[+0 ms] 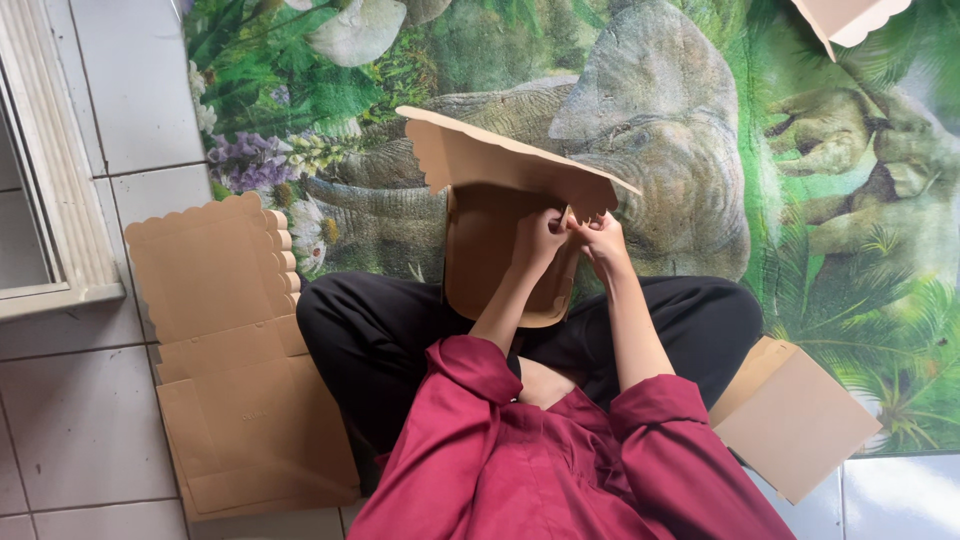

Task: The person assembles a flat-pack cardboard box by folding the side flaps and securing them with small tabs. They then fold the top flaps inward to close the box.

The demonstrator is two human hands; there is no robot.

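A brown cardboard box (490, 215) with a scalloped lid edge stands half folded over my crossed legs in black trousers. My left hand (540, 238) and my right hand (598, 235) meet at its right side, under the raised lid. Both pinch a small cardboard flap at that corner. My sleeves are dark red.
A stack of flat unfolded cardboard box blanks (235, 360) lies on the white tiled floor (80, 420) to my left. A folded brown box (795, 415) rests by my right knee. Another cardboard piece (850, 18) shows at the top right. An animal-print green mat (820, 200) covers the floor ahead.
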